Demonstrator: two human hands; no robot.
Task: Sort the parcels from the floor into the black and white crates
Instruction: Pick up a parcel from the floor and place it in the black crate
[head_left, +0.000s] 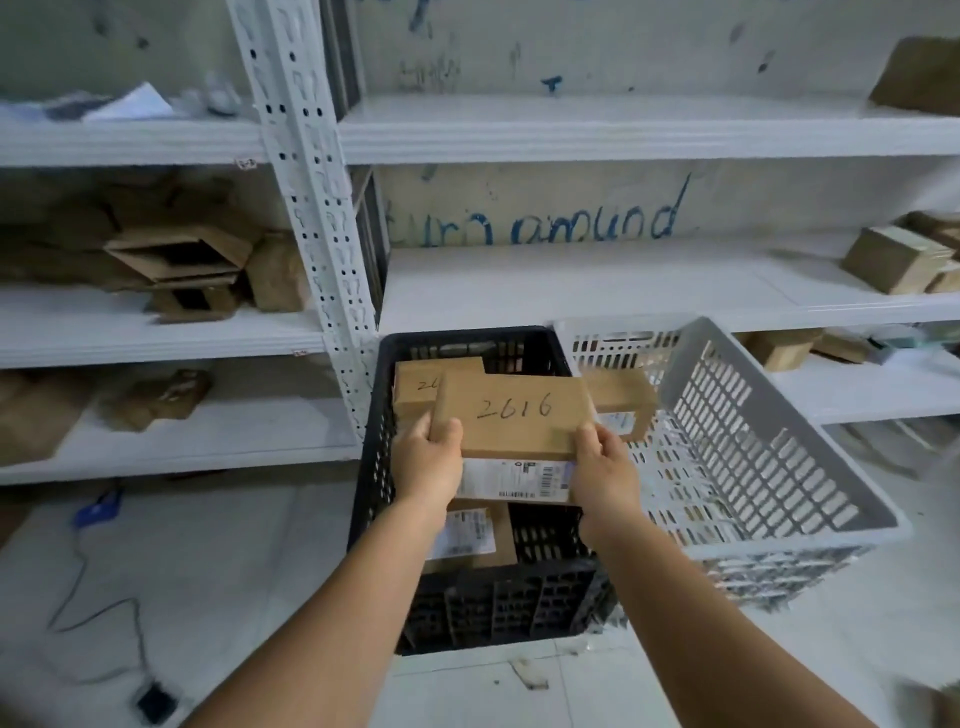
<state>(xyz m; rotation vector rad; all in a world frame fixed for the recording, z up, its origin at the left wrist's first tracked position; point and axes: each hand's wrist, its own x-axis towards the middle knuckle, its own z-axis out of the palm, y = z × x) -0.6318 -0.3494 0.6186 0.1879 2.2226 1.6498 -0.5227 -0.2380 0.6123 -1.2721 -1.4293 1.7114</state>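
**Parcel marked 2616 held over the black crate**

White metal shelving (311, 218) fills the back of the room, standing against a pale wall scrawled with blue writing (540, 223). Brown cartons (176, 260) and paper-wrapped bundles sit on the left shelves, and a few small boxes (893, 260) lie on the right ones. On the floor at the left trails a dark cable (93, 587) with a blue plug.

Two slatted crates stand side by side on the floor before the shelves, touching: a black crate (374, 467) on the left and a white crate (769, 447) on the right.

Both hands hold one parcel (511, 415) above the black crate, near its right wall. It is a flat brown cardboard box, tilted so its top face shows, with "2616" handwritten on it in dark pen. A white shipping label with barcodes covers the side facing the camera. The left hand (428, 457) grips the near left corner, thumb on top and fingers curled beneath. The right hand (605, 465) grips the near right corner the same way.

Inside the black crate lies another brown box (415, 384) at the back, also with pen numbers, partly hidden. A labelled box (478, 530) lies nearer the front. In the white crate a brown box (623, 400) rests by the left wall.
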